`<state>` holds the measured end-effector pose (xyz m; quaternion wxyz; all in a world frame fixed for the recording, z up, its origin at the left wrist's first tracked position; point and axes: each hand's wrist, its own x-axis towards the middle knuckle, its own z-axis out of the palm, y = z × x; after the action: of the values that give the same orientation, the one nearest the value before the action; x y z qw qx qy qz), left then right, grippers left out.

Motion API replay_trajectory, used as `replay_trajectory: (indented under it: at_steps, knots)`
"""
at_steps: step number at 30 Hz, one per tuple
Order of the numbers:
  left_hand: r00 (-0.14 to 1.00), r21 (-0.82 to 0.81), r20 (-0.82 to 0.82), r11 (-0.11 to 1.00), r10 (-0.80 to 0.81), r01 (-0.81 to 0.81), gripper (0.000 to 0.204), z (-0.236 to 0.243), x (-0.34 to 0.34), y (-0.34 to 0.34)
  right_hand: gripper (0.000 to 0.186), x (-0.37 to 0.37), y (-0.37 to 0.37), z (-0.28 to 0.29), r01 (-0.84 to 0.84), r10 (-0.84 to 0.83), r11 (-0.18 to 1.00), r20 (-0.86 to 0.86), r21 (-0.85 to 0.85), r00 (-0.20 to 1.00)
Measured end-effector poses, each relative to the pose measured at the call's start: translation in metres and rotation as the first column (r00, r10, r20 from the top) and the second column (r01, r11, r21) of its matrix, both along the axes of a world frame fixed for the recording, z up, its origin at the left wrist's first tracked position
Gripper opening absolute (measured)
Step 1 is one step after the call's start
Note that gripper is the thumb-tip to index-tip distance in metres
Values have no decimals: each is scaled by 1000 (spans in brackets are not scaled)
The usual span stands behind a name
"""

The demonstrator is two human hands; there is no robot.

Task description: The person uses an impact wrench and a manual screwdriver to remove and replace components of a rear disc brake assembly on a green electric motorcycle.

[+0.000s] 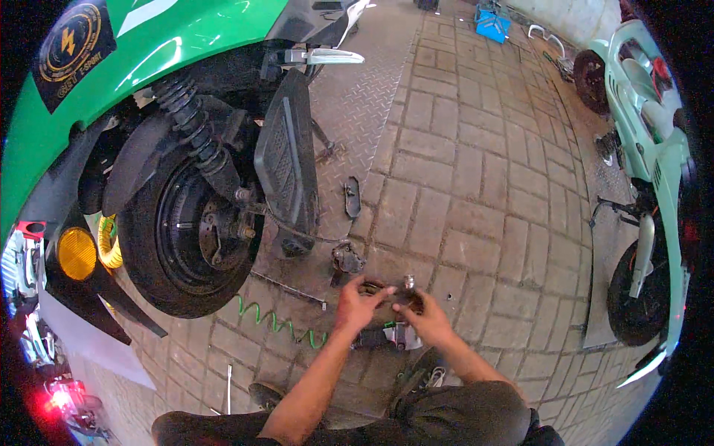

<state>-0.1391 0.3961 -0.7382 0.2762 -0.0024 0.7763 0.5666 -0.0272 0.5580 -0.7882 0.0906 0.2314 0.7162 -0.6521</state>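
Both of my hands are close together low over the paving, beside the scooter's rear wheel (186, 230). My left hand (358, 306) is closed, with thumb and fingers around a small dark piece (377, 287) whose kind is too small to make out. In the fingers of my right hand (425, 316) is a small dark object with a shiny silver end (409, 281), pointing away from me. What looks like a brake caliper (347, 257) lies just beyond my left hand, with a dark hose running from it toward the wheel. A grey and black tool (400, 337) lies below my hands.
A green coiled hose (275, 321) stretches across the ground at left. An oblong dark part (352, 197) lies on the metal plate's edge. The green scooter (178, 44) stands left; a pale green scooter (645, 141) stands right. A blue box (492, 26) is far off.
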Motion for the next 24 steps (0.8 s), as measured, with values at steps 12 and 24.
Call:
replay_trajectory:
  at_steps: [12, 24]
  knots:
    - [995, -110, -47, 991, -84, 78, 48, -13, -7, -21, 38, -43, -2, -17, 21, 16, 920, 93, -390, 996]
    - [673, 596, 407, 378, 618, -708, 39, 24, -86, -118, 49, -159, 50, -62, -56, 460, 419, -159, 906, 873]
